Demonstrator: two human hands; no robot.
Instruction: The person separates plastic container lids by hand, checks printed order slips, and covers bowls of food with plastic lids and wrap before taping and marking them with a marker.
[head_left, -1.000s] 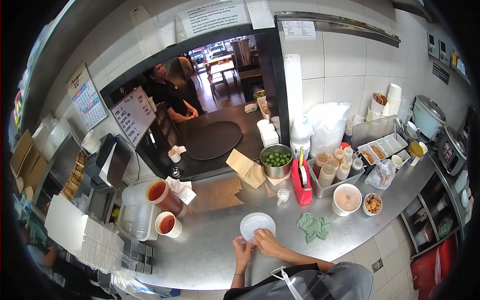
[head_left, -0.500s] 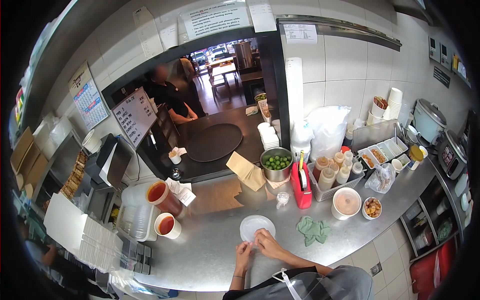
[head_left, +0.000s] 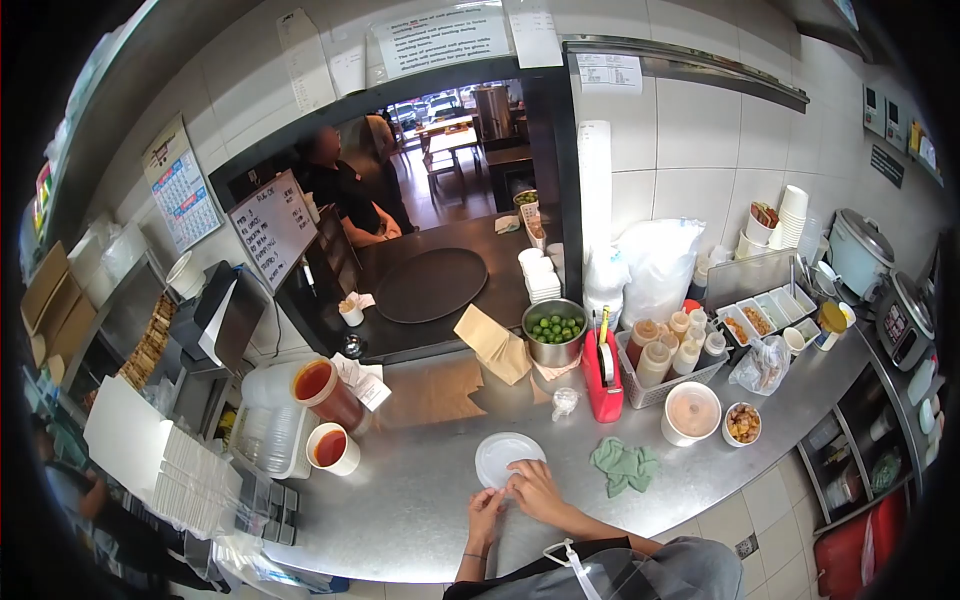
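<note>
A round white lid or lidded tub (head_left: pixel 503 452) lies on the steel counter right in front of me. At its near edge my left hand (head_left: pixel 485 514) is closed, thumb and fingertips pinched together. Beside it my right hand (head_left: pixel 536 493) is bent over, its fingertips also pinched and meeting the left ones. What is between the fingertips is too small and covered to make out. To the right of my hands rests a crumpled green cloth (head_left: pixel 625 466). Farther off sits a small clear plastic bundle (head_left: pixel 565 403).
A red tape dispenser (head_left: pixel 602 385), a pot of green limes (head_left: pixel 554 335) and a basket of sauce bottles (head_left: pixel 672 350) stand behind. Red sauce containers (head_left: pixel 328 395) are on the left, tubs (head_left: pixel 690 413) on the right. A person (head_left: pixel 345 190) stands beyond the hatch.
The view has shifted slightly. My two hands stay together at the near edge of the white lid, with the right fingers moved a little.
</note>
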